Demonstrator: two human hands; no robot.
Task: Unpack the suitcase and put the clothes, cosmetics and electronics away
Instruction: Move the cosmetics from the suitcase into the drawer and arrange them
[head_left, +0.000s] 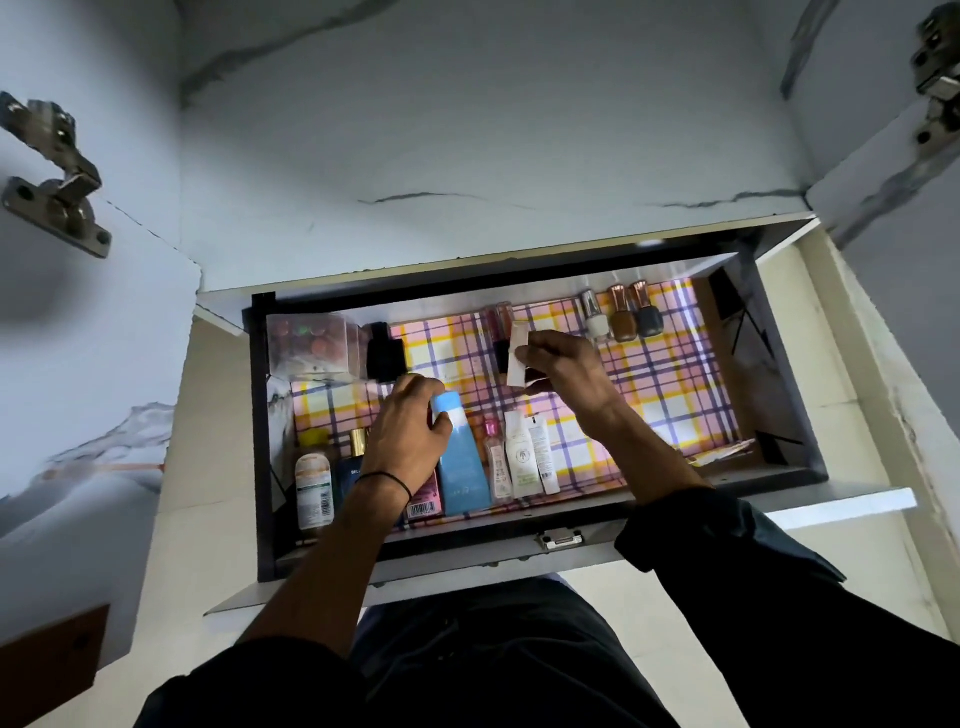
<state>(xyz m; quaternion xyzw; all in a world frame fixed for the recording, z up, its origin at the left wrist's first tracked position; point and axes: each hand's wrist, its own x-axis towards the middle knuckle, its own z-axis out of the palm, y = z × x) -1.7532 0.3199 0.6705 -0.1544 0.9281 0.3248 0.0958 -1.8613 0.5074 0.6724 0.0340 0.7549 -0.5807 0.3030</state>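
Blue plastic tube (462, 467), centre frame: left hand (410, 421) grips cap, likely squaring row; right hand (569, 382) pinches slim white box (518, 358), unplaced.

Head-worn wide-angle view, steeply downward, close above the open drawer (262, 415).

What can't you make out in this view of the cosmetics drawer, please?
- Head view: small white box is blurred, its print unreadable; the right hand pinching it covers its lower end.
- Head view: left hand, gripping the blue tube, hides most of the dark blue bottle and pink box.
- Head view: clear box contents blur behind plastic.
- Suitcase: out of frame.
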